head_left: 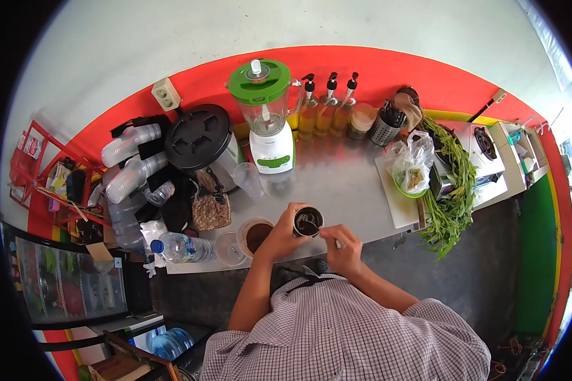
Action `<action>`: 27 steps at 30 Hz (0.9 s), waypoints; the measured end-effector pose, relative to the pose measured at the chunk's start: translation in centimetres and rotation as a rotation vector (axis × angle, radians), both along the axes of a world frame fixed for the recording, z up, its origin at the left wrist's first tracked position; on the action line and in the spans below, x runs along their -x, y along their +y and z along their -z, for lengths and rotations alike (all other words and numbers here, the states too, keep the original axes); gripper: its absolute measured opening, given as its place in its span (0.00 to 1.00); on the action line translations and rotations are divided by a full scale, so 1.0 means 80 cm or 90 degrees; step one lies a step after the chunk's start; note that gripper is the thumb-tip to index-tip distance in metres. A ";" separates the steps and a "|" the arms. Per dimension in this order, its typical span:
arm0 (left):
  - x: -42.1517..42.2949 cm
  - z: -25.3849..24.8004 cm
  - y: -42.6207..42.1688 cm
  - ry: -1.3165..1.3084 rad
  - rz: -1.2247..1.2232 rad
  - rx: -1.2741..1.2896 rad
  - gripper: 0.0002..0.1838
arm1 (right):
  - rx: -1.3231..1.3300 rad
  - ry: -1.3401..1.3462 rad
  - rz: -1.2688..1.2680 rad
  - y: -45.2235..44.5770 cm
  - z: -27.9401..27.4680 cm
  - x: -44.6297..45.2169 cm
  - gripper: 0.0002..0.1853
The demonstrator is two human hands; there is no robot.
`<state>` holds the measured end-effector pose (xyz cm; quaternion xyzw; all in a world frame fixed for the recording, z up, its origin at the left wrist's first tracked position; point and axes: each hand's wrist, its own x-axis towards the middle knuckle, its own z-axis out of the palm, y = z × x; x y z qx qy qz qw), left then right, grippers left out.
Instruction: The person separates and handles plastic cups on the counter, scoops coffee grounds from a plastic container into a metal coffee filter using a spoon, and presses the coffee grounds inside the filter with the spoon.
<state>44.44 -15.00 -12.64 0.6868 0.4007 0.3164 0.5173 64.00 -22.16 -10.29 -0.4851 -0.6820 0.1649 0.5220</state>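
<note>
My left hand (285, 236) is wrapped round a small glass (309, 221) with dark brown contents, held above the front edge of the metal table. My right hand (342, 249) is closed in a pinch at the glass's right rim, on what looks like the handle of a spoon (314, 223) dipping into the dark contents. Just left of my left hand stands a clear tub of brown powder (258, 236). Beside that tub is a round clear plastic container (229, 248). The spoon is small and partly hidden by my fingers.
A blender with green lid (258, 82) stands at the back, near pump bottles (327, 108). An upright plastic cup (248, 180) and a water bottle (183, 247) are at left. Leafy greens (448, 209) overhang the right edge, beside a bagged green bowl (411, 181).
</note>
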 end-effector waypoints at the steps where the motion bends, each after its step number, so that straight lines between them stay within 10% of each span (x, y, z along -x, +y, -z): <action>1: 0.000 0.005 0.001 0.005 0.007 -0.026 0.43 | -0.004 0.025 0.036 0.010 0.001 -0.004 0.07; 27: 0.001 0.017 -0.028 0.016 -0.079 -0.099 0.43 | -0.012 -0.014 0.014 0.018 -0.010 0.005 0.06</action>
